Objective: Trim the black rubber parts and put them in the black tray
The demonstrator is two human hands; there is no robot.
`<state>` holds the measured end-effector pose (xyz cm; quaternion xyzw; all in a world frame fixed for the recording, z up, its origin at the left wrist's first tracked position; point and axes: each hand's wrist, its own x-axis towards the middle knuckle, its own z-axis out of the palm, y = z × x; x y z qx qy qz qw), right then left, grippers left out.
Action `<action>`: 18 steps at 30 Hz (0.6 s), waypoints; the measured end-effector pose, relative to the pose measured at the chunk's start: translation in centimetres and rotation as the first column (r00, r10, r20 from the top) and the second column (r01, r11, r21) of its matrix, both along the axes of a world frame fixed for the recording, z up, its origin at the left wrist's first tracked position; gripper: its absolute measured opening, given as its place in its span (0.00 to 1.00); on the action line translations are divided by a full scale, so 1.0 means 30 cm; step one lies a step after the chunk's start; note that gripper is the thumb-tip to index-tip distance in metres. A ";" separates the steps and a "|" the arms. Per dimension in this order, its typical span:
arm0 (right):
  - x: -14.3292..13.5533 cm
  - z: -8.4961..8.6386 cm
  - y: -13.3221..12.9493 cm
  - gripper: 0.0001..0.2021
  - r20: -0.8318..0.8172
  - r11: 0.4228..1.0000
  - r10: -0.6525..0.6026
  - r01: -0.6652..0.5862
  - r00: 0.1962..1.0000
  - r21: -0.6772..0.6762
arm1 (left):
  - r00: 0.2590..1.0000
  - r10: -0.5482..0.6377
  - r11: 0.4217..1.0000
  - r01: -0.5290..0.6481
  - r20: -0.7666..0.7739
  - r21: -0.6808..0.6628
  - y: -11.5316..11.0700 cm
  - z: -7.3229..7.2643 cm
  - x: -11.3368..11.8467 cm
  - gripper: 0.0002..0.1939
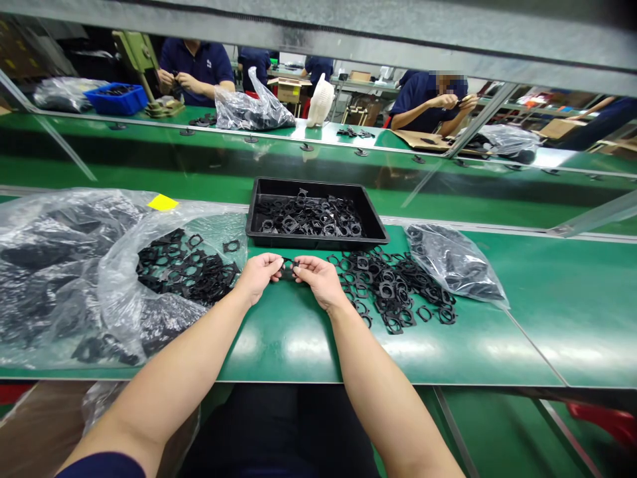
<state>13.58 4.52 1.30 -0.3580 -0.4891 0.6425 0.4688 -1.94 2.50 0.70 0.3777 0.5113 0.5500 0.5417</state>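
Observation:
Between both hands is a small black plastic ring part (287,263), just in front of the black tray. My left hand (261,274) pinches its left side, and my right hand (317,277) pinches its right side. Fingers cover much of the part, so its full shape is hidden. The black tray (318,243) holds many similar black parts. To the right of my right hand lies a loose pile of black ring parts (388,290). Left of my left hand, more black frame parts (186,269) spill from the mouth of a large clear plastic bag (119,282).
A yellow note (162,202) lies on the large bag. A smaller clear bag of black parts (455,262) rests at the right on the green table (562,292). Beyond a metal frame, co-workers (199,66) handle small parts near a blue bin (117,99).

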 end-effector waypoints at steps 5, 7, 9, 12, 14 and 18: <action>-0.003 0.003 0.000 0.17 -0.020 1.000 0.001 -0.002 1.000 -0.031 | 0.999 -0.022 1.000 0.021 0.046 0.013 0.000 -0.003 -0.002 0.15; -0.002 0.004 -0.001 0.17 -0.026 0.999 0.008 -0.009 1.000 -0.045 | 0.996 -0.040 0.999 0.040 0.075 0.002 -0.003 0.001 -0.003 0.15; 0.000 0.005 -0.001 0.17 -0.034 0.998 0.019 -0.021 0.999 -0.061 | 0.994 -0.064 0.998 0.065 0.089 -0.004 -0.006 0.006 -0.004 0.15; 0.005 0.004 -0.002 0.17 -0.048 0.996 0.035 -0.039 0.998 -0.085 | 0.988 -0.097 0.995 0.098 0.123 -0.003 -0.009 0.015 -0.006 0.14; 0.007 0.003 -0.003 0.17 -0.054 0.995 0.043 -0.048 0.998 -0.090 | 0.975 -0.121 0.992 0.126 0.186 -0.015 -0.010 0.020 -0.010 0.15; 0.006 0.000 -0.004 0.18 -0.061 0.994 0.070 -0.075 0.996 -0.082 | 0.952 -0.145 0.985 0.165 0.271 -0.051 -0.011 0.028 -0.019 0.14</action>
